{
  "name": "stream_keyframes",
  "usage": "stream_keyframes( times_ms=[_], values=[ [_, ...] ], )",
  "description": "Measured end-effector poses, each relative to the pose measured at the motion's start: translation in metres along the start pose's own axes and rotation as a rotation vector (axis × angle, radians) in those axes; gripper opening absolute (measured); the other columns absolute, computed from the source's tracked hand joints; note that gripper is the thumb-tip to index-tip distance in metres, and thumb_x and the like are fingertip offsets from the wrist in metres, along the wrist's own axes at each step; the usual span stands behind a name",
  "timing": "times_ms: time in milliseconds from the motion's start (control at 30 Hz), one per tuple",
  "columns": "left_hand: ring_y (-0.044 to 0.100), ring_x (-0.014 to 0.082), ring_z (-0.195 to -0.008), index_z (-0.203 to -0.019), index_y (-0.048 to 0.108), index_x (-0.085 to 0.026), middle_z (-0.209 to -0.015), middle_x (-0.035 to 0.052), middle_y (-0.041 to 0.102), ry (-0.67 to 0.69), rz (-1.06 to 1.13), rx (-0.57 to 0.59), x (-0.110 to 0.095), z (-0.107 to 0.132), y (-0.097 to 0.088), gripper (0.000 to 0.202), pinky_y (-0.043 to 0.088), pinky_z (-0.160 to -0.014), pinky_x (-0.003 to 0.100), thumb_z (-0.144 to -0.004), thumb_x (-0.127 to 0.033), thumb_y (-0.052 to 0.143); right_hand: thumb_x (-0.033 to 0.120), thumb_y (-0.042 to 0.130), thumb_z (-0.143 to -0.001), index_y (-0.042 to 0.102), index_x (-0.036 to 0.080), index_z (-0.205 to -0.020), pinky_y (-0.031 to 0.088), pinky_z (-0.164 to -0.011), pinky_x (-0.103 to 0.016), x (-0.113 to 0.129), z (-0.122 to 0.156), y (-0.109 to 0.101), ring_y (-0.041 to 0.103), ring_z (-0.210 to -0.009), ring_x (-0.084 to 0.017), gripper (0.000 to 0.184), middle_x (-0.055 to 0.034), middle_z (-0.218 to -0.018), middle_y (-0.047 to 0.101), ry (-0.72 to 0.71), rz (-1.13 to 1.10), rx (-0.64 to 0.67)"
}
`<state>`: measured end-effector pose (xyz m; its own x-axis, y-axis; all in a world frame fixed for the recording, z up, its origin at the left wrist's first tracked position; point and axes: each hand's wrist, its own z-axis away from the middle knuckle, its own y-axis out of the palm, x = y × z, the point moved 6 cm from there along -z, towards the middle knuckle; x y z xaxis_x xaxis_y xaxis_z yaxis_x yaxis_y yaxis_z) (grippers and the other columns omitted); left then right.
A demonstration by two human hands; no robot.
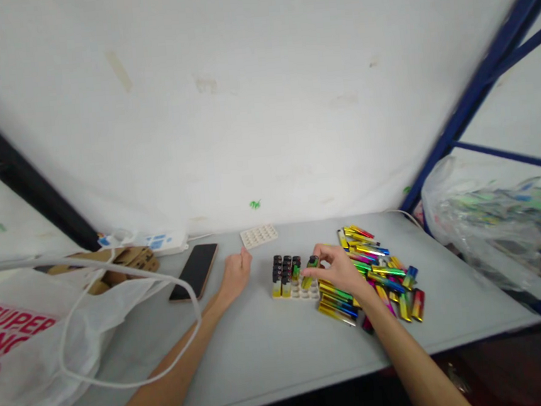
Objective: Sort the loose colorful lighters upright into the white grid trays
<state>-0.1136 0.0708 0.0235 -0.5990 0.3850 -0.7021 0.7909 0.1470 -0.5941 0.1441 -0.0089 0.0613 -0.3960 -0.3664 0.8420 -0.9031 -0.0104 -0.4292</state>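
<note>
A white slotted tray [312, 293] lies in the middle of the grey table [264, 342], with several lighters [286, 271] standing upright in its left slots. My right hand [337, 268] is closed in a pinch on a yellow-green lighter [309, 273], holding it tilted over the tray's right side. My left hand [236, 274] rests on the table to the left of the tray with its fingers curled; nothing shows in it. A heap of shiny multicoloured lighters [376, 276] lies just right of my right hand.
A second tray [259, 235] without lighters lies near the wall. A black phone [194, 271] lies left of my left hand. A white plastic bag [32, 350] and a cardboard box [115, 264] fill the left side. A clear bag [485, 222] lies on the blue rack at right.
</note>
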Motion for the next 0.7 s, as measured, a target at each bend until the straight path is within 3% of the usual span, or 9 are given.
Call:
stream_keyframes(
  times_ms=[233,500,700],
  values=[
    [0.036,0.0154,-0.042,-0.046,0.029,-0.027,-0.043,-0.0013,0.031,0.05,-0.041,0.047,-0.003,0.003,0.003,0.056,0.023,-0.052,0.032,-0.102,-0.038,0.025,0.067,0.078,-0.079,0.056,0.022,-0.067,0.033,-0.053,-0.026,-0.005,0.006,0.017,0.053,-0.054,-0.015,0.051,-0.0003,-0.06,0.063,-0.067,0.28,0.045],
    [0.034,0.0128,-0.044,-0.047,0.029,-0.026,-0.045,-0.0034,0.027,0.026,-0.087,0.076,-0.002,0.006,0.005,0.057,0.021,-0.054,0.032,-0.103,-0.038,0.026,0.067,0.074,-0.083,0.059,0.02,-0.071,0.035,-0.052,-0.024,-0.006,0.003,0.026,0.056,-0.051,-0.014,0.051,-0.0009,-0.059,0.066,-0.172,0.373,0.069],
    [0.036,0.0121,-0.045,-0.049,0.031,-0.024,-0.046,-0.0034,0.029,0.08,-0.147,0.101,-0.013,0.009,-0.001,0.056,0.025,-0.055,0.031,-0.104,-0.031,0.028,0.066,0.07,-0.087,0.061,0.018,-0.074,0.03,-0.05,-0.024,0.002,0.004,0.029,0.056,-0.049,-0.014,0.05,-0.0012,-0.058,0.066,-0.271,0.502,0.124]
  ],
)
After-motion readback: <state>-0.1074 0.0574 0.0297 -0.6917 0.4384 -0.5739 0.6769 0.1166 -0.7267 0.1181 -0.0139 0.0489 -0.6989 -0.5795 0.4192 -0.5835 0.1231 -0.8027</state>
